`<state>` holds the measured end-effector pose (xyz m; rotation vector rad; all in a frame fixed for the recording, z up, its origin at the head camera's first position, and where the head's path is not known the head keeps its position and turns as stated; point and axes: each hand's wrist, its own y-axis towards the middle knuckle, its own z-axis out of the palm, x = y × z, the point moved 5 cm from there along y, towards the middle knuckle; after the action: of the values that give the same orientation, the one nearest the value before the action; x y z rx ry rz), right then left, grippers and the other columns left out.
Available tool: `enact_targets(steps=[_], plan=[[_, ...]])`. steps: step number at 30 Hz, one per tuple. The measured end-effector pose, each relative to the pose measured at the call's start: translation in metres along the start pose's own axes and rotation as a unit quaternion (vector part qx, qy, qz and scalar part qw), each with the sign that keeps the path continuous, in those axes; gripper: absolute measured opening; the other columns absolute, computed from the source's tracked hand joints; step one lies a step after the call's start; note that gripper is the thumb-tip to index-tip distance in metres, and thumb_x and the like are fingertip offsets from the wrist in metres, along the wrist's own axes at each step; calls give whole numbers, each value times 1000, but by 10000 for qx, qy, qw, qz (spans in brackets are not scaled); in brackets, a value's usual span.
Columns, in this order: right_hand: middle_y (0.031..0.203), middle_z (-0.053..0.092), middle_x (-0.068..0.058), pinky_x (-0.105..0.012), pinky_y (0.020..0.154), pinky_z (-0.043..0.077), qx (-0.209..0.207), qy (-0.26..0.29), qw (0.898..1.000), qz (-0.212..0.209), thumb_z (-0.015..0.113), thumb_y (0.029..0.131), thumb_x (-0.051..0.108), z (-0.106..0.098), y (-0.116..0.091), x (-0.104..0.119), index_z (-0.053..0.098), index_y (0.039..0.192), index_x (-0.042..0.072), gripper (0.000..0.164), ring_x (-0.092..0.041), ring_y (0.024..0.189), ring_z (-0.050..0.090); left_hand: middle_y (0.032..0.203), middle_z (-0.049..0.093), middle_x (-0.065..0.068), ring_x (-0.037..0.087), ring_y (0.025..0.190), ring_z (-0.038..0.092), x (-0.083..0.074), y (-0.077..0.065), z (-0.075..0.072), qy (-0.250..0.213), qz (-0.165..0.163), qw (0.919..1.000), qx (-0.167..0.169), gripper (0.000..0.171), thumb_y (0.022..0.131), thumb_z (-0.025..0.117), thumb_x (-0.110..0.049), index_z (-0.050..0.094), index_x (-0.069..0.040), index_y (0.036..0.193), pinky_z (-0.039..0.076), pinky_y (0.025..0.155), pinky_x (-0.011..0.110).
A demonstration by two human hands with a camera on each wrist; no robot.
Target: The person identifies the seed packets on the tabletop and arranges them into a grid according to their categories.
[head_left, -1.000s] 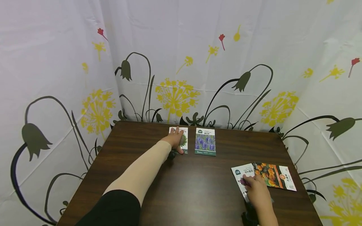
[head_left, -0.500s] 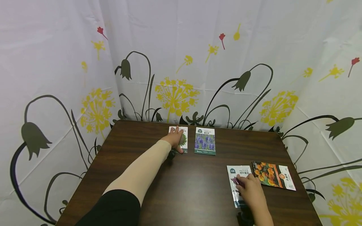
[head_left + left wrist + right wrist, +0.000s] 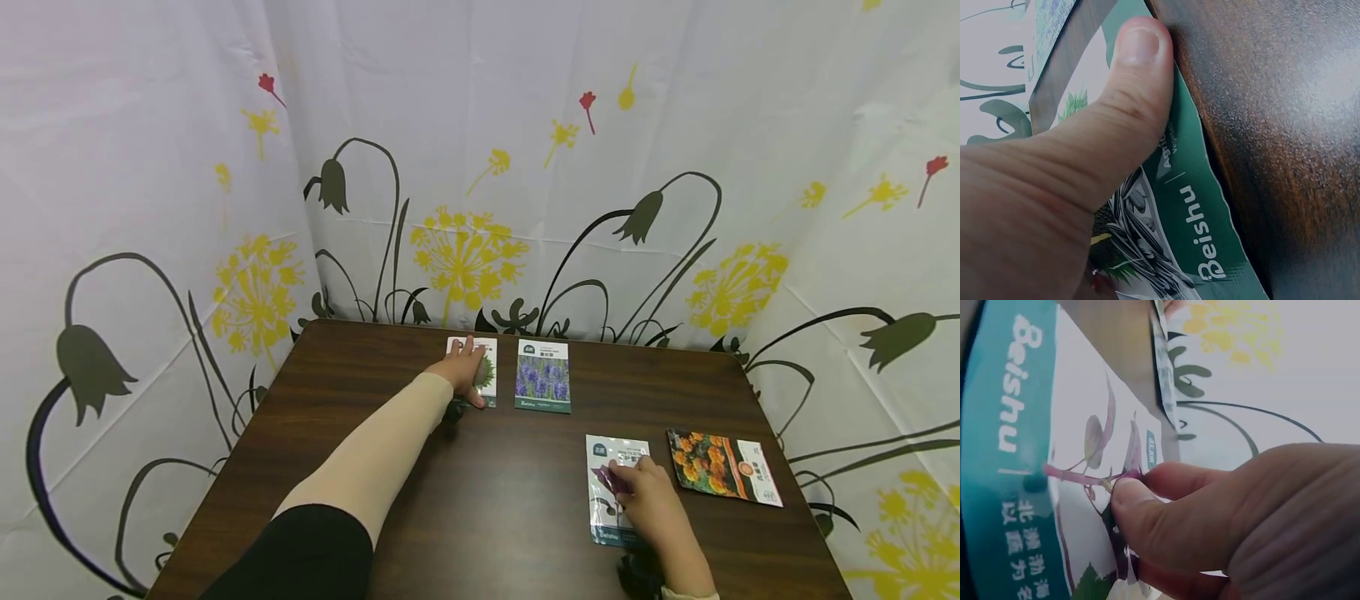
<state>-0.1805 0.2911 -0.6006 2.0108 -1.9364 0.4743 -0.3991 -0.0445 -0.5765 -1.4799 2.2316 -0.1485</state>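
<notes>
At the back of the table, my left hand [image 3: 463, 373] rests with spread fingers on a seed packet [image 3: 489, 367] with a green plant picture. The left wrist view shows the thumb lying flat across its green lower band [image 3: 1194, 219]. Nearer the front right, my right hand [image 3: 651, 498] pinches a white and teal seed packet [image 3: 600, 492] with a purple leafy plant on it. In the right wrist view, thumb and fingers close together at the middle of that packet's face [image 3: 1079, 381]. Its lower edge points toward me.
A seed packet with purple flowers [image 3: 543, 377] lies right of the left hand's packet. An orange-flower packet [image 3: 723, 467] lies sideways near the right edge of the dark wooden table [image 3: 480, 517]. A flower-printed curtain [image 3: 480, 167] hangs behind and on both sides.
My right hand has moved left with the purple-plant packet, which has turned straighter and come away from the orange-flower packet. The left hand has stayed put.
</notes>
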Motion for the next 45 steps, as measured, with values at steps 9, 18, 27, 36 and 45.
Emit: enact_targets(steps=[9, 18, 27, 36, 45], plan=[[122, 64, -23, -56, 96, 51, -504, 19, 9980, -374, 90, 81, -2, 8, 1, 14, 81, 126, 3, 46, -44, 111, 57, 181, 5, 30, 56, 168, 6, 0, 0, -1, 107, 32, 9999, -15, 128, 80, 97, -41, 19, -6, 175, 22, 135, 62], [132, 68, -24, -62, 108, 52, 1, 438, 9971, -623, 92, 83, 2, 20, 5, 26, 80, 130, 4, 49, -46, 121, 62, 181, 2, 32, 57, 167, 4, 0, -1, 0, 29, 15, 10000, 48, 125, 82, 96, -38, 19, -3, 174, 22, 134, 64], [129, 68, -20, -58, 104, 54, 27, 347, 9953, -908, 89, 80, -7, 23, 5, 44, 80, 131, 6, 54, -39, 115, 62, 181, 1, 30, 55, 168, 3, 2, 6, 1, -51, -16, 9999, 102, 126, 80, 99, -36, 20, -5, 174, 22, 134, 66], [122, 68, -13, -51, 98, 54, -77, 423, 9941, -998, 91, 77, -5, 34, 5, 54, 81, 130, 9, 56, -31, 109, 61, 182, -4, 28, 52, 169, -4, 9, 8, 5, -340, 15, 9993, 127, 138, 73, 100, -49, 17, -8, 175, 20, 135, 65], [104, 63, -3, -37, 84, 49, -173, 545, 9906, -1241, 97, 71, 1, 45, 8, 68, 83, 127, 12, 59, -21, 95, 54, 182, 1, 28, 53, 169, 3, 2, 2, 2, -52, 50, 10000, 20, 124, 83, 97, -38, 20, -7, 174, 24, 134, 63]])
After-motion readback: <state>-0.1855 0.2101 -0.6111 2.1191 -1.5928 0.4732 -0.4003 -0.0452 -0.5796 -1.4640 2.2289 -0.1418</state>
